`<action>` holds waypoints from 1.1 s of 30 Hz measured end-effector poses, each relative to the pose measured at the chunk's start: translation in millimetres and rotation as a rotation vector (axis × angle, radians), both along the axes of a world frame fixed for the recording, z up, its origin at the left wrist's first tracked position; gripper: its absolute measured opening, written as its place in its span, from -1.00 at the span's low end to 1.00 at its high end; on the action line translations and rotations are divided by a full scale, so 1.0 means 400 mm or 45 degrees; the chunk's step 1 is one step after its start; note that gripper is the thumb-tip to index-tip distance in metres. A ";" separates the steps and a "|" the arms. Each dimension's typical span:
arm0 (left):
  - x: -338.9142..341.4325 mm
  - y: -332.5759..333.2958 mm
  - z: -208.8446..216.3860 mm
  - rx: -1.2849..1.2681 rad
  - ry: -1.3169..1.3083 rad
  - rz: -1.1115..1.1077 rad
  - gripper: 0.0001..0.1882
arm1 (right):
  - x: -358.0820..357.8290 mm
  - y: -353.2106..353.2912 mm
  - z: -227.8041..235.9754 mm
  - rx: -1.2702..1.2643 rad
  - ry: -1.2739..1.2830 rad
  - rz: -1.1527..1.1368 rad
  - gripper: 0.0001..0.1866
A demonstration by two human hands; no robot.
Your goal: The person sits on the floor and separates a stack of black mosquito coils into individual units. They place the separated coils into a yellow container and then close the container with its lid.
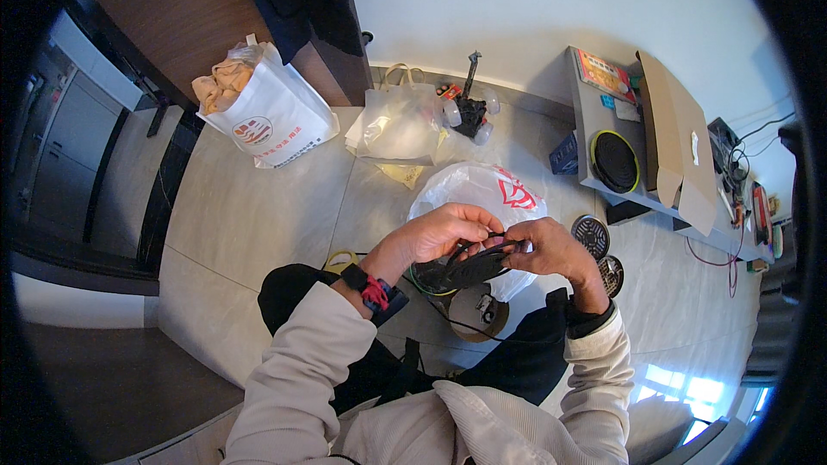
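Observation:
In front of my lap, both hands pinch a thin black cable. My left hand (450, 232) is closed on it with thumb and forefinger. My right hand (551, 248) grips it a short way to the right, its fingers closed. Just under the hands is a dark, flat, rounded piece (476, 270); whether it joins the cable I cannot tell. Below that stands a round brown tub (469, 327) with small metal-looking parts inside. A white plastic bag (465, 189) with red print lies beyond my hands. Dark straps circle both wrists.
A white carrier bag (267, 112) stuffed with tan cloth stands far left, beside a clear bag (401, 125). At right, a low grey bench holds a black disc (614, 162) and an open cardboard box (676, 146). Two round black grilles (591, 236) lie on the tiled floor.

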State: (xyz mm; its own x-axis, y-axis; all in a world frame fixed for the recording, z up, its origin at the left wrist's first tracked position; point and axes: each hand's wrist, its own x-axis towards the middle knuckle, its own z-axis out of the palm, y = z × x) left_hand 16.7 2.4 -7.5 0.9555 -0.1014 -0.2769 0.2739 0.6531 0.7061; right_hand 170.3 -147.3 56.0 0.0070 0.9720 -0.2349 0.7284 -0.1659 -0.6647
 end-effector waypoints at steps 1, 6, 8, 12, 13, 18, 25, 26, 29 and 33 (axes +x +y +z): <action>-0.002 0.000 0.002 -0.005 -0.016 0.001 -0.70 | 0.005 0.001 -0.006 0.022 0.029 -0.007 -0.77; -0.001 -0.005 0.016 0.018 -0.059 0.000 -0.58 | 0.019 -0.002 -0.021 0.001 0.106 -0.082 -0.77; -0.002 -0.006 0.021 0.052 -0.081 -0.009 -0.54 | 0.020 -0.002 -0.019 0.008 0.094 -0.088 -0.77; -0.003 -0.005 0.030 0.193 -0.096 -0.061 -0.48 | 0.019 -0.002 -0.011 -0.006 0.072 -0.097 -0.77; -0.002 -0.004 0.031 0.250 -0.089 -0.092 -0.47 | 0.019 -0.002 -0.009 -0.030 0.103 -0.106 -0.78; -0.001 -0.007 0.025 0.308 -0.066 -0.245 -0.42 | 0.023 0.001 -0.010 -0.049 0.325 -0.104 -0.80; 0.000 -0.022 0.031 0.395 -0.081 -0.201 -0.47 | 0.011 -0.005 0.009 0.011 0.350 -0.075 -0.80; 0.000 -0.023 0.037 0.415 -0.077 -0.210 -0.49 | 0.006 -0.005 0.013 0.037 0.318 -0.070 -0.80; -0.003 -0.022 0.057 0.378 -0.080 -0.192 -0.54 | -0.005 -0.001 0.029 0.062 0.225 -0.064 -0.76; -0.004 -0.024 0.076 0.299 -0.023 -0.054 -0.55 | -0.017 -0.001 0.038 0.158 0.018 -0.037 -0.70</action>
State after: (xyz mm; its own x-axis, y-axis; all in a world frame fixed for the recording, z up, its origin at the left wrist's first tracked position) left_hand 15.2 -7.1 22.9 0.9568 -0.0764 -0.2807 0.2837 0.4586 0.8421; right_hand 163.4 -147.7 71.1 0.0328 0.9930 -0.1134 0.7148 -0.1026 -0.6917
